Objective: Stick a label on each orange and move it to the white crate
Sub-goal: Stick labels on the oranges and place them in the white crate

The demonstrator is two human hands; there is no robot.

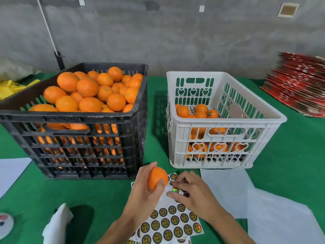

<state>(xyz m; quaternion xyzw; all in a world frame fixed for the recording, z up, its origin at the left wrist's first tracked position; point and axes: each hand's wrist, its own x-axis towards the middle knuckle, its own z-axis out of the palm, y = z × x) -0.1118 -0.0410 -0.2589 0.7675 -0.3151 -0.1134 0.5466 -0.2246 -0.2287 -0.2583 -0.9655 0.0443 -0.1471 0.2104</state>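
so the left hand (144,189) grips an orange (157,178) just above the label sheet (174,221), near the white crate (223,120). right hand (191,189) seems to be pinching a label loose, hard to tell. peel slowly, then press it flat on the peel.

Crates (84,147), label sheets (175,224) on green table (290,164)

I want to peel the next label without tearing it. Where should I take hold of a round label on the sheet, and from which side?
Probably at its rim: each label lies flat on the sheet, so only the edge can be lifted. Come from the right with the right hand, since the left hand holds the orange. Pick at the edge with a fingertip, then pinch it.
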